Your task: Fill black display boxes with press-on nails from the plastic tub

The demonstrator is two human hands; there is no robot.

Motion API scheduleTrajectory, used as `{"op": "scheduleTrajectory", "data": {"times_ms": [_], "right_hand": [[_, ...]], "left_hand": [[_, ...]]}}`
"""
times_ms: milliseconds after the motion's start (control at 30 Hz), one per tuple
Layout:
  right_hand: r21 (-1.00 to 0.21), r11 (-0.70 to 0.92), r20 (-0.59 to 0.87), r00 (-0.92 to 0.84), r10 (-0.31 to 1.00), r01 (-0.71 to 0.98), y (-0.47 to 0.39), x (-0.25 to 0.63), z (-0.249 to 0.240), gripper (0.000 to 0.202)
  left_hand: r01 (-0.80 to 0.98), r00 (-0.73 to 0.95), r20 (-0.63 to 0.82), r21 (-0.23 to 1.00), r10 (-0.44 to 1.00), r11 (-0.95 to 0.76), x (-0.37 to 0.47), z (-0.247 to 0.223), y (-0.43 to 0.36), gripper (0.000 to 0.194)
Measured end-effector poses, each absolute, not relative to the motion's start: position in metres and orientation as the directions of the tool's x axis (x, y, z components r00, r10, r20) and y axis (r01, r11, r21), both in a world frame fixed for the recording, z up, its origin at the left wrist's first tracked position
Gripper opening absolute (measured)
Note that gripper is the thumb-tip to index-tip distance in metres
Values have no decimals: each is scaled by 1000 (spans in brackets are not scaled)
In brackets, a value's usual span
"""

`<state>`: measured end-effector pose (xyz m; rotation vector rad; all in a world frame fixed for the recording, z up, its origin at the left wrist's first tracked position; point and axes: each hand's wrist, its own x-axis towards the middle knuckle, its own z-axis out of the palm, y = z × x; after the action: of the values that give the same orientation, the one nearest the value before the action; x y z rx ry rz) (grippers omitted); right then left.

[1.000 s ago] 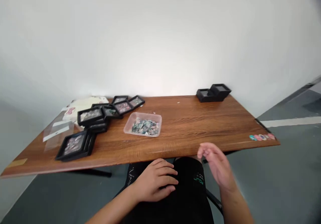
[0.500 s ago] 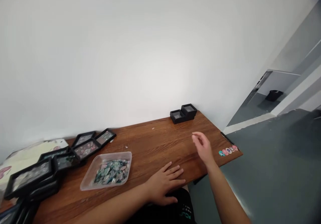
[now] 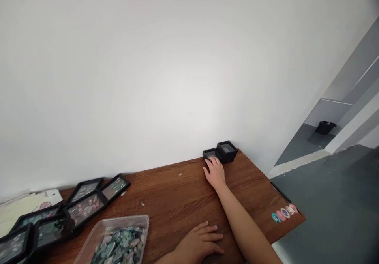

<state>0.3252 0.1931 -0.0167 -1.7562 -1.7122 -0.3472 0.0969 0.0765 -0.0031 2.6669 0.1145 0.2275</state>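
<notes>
My right hand (image 3: 215, 173) reaches to the back of the wooden table (image 3: 168, 193), its fingers at the front of a low black box (image 3: 211, 152). Its fingers are a little apart, and nothing shows in its grasp. Beside that box, against the wall, stands a taller stack of black boxes (image 3: 227, 150) with clear tops. My left hand (image 3: 199, 243) lies flat near the front edge, fingers spread, holding nothing. To its left is a clear plastic tub (image 3: 96, 232) full of green, pink and grey stone-like pieces (image 3: 120, 245).
Several black frames with small pieces inside (image 3: 84, 208) overlap at the left, beside pale sheets (image 3: 20, 210). Round stickers (image 3: 284, 212) line the right table corner. A white wall (image 3: 166, 78) rises behind; a black bin (image 3: 325, 127) stands far right.
My right hand has moved forward and left to the low black box. My left hand stays flat on the table. The view has tilted upward, so the table sits lower.
</notes>
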Motion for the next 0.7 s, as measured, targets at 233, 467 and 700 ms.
{"op": "scheduleTrajectory", "data": {"times_ms": [233,467,700], "right_hand": [[-253,96,631,89,771,963,202,335,-32,32],[-272,251,720,23,693,929,199,332,-33,33],[-283,403,809,-9,588,871,183,320,-25,32]], "left_hand": [[-5,979,198,283,53,-959,98,-42,82,34],[-18,971,237,170,23,-985,104,-75,88,35],[-3,973,228,147,31,-989,103,-80,87,34]]}}
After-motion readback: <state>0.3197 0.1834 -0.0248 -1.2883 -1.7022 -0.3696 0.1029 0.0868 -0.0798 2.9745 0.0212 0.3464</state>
